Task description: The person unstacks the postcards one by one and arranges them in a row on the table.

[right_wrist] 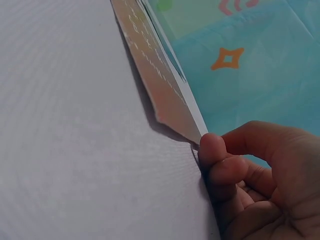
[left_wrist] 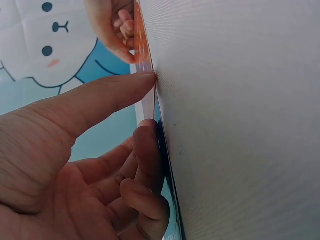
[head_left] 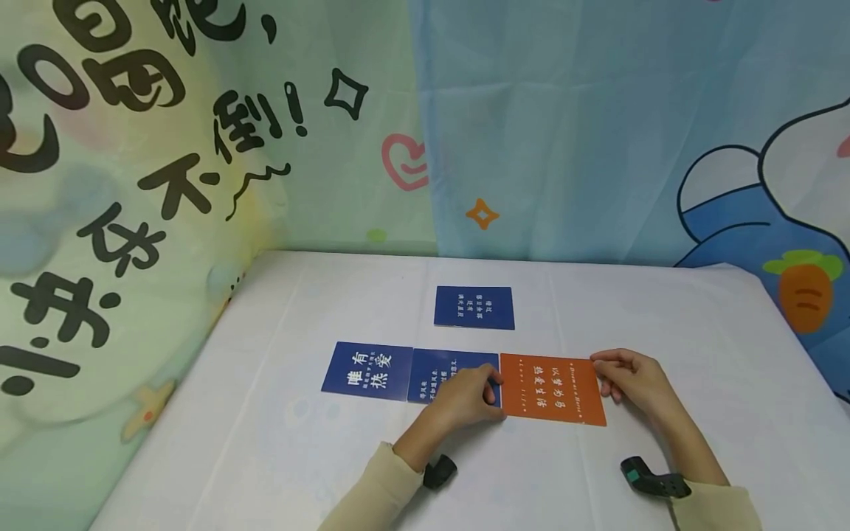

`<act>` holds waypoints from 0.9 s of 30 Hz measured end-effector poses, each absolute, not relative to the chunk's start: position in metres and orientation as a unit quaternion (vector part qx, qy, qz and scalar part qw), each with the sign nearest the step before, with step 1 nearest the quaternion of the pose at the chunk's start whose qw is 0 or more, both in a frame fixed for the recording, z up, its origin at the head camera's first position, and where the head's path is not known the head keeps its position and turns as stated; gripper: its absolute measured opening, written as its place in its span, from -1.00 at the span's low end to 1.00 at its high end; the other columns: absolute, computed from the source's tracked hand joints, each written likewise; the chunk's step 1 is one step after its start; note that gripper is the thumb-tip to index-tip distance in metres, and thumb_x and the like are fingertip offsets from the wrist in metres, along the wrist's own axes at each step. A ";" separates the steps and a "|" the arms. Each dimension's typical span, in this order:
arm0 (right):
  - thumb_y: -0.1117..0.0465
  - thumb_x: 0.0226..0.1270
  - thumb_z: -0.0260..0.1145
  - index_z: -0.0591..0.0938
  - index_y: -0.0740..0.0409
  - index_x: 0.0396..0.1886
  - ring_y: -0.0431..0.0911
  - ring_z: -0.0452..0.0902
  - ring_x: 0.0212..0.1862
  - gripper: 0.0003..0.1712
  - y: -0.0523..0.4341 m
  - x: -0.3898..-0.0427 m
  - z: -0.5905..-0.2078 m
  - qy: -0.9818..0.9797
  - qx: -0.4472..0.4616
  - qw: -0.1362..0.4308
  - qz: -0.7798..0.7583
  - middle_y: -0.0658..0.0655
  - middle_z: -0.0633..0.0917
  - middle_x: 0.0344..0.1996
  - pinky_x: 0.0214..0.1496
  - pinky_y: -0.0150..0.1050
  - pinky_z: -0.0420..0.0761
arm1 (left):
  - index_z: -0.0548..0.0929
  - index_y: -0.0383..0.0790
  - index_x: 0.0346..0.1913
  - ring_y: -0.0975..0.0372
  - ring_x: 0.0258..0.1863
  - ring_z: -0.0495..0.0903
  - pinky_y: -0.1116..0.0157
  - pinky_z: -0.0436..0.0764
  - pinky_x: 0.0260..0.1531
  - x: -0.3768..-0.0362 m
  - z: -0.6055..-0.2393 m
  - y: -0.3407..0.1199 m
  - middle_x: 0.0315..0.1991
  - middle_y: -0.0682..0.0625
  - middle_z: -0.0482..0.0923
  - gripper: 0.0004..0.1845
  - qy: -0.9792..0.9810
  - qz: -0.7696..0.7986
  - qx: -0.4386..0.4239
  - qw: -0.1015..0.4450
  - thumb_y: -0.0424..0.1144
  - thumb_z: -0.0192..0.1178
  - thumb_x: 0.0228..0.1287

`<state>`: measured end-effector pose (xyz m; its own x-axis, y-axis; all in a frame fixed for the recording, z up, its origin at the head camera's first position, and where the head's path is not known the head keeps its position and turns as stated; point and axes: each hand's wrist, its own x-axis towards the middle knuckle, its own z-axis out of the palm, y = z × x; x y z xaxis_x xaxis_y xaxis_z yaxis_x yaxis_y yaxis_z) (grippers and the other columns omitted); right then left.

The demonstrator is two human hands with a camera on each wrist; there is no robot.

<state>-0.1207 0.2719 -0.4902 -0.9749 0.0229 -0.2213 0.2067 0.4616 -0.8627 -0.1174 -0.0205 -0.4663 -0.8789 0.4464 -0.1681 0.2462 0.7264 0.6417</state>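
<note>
Your left hand (head_left: 465, 398) and right hand (head_left: 631, 380) pinch the opposite ends of the flat orange rectangular card (head_left: 553, 389), lying on the white-clothed counter (head_left: 265, 442) flush beside two dark blue cards (head_left: 412, 373), a third blue card (head_left: 474, 307) apart behind, so the row looks nearly set.

Four cards lay on the white tabletop (head_left: 279, 442): 3 blue cards, i.e. one at left (head_left: 367, 371), one mid-row (head_left: 438, 372), one further back (head_left: 474, 307), plus 1 orange card (head_left: 553, 389). Two hands, left (head_left: 465, 398) & right (head_left: 634, 377). Two black wrist devices (head_left: 654, 478).
</note>
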 end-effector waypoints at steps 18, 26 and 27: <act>0.08 0.50 0.12 0.46 0.43 0.19 -0.16 0.48 -0.58 -0.49 0.271 -0.122 -0.490 0.852 0.067 0.079 -0.514 0.09 0.60 -0.56 -0.50 -0.34 0.51 | 0.56 -0.24 0.02 0.39 -0.62 0.33 0.46 0.30 -0.60 -0.119 -0.467 -0.022 -0.59 0.16 0.41 -0.58 0.898 0.359 0.198 0.159 -0.17 0.41 0.14; 0.09 0.51 0.12 0.49 0.42 0.17 -0.18 0.47 -0.57 -0.52 0.268 -0.121 -0.482 0.847 0.053 0.057 -0.525 0.09 0.54 -0.46 -0.50 -0.34 0.51 | 0.56 -0.26 -0.02 0.39 -0.67 0.29 0.47 0.25 -0.66 -0.125 -0.464 -0.027 -0.59 0.14 0.36 -0.67 0.877 0.418 0.200 0.125 -0.20 0.34 0.22; 0.09 0.51 0.12 0.49 0.42 0.16 -0.19 0.46 -0.57 -0.52 0.268 -0.121 -0.481 0.847 0.052 0.053 -0.526 0.09 0.55 -0.47 -0.50 -0.34 0.51 | 0.56 -0.25 -0.02 0.39 -0.67 0.29 0.47 0.25 -0.66 -0.127 -0.464 -0.027 -0.59 0.14 0.36 -0.68 0.876 0.423 0.201 0.119 -0.20 0.33 0.23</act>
